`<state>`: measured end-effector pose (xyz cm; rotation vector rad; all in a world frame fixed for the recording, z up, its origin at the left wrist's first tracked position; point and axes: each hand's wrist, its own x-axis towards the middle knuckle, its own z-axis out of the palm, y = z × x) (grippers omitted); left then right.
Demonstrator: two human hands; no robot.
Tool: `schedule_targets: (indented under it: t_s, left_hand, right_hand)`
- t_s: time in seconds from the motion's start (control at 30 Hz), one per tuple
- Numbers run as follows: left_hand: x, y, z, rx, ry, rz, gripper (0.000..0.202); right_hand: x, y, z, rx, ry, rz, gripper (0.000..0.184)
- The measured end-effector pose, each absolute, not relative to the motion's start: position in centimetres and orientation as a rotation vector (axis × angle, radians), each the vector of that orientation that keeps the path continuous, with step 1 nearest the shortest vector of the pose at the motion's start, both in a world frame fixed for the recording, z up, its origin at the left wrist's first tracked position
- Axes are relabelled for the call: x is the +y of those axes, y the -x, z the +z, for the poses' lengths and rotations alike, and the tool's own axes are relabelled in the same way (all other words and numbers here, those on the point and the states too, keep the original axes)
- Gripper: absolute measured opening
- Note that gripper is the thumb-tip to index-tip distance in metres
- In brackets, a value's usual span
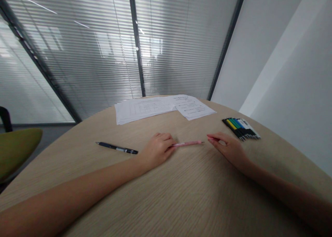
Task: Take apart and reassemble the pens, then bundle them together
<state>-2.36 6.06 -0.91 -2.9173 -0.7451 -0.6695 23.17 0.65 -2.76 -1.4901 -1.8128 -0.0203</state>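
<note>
My left hand rests on the table with its fingers closed around the rear end of a slim pink pen or mechanical pencil. The pencil's narrow tip points right. Just past that tip, my right hand is raised a little, thumb and fingertips pinched together. A small pinkish bit shows at those fingertips; whether it is an object or the fingertips themselves is unclear. To the left of my left hand lies a black mechanical pencil, apart from it.
A row of several pens in black, yellow, green, blue and white lies beyond my right hand. Printed paper sheets spread along the far edge of the wooden table. A green chair stands at the left, and blinds cover the glass behind.
</note>
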Motion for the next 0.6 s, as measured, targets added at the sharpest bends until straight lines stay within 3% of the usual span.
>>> schedule_targets:
  t_s: [0.6]
  left_hand:
    - [6.02,2.41,-0.93,-0.741,2.901,-0.660,0.018]
  right_hand:
    - [-0.21,-22.25,-2.18,-1.878,1.444,-0.103,0.022]
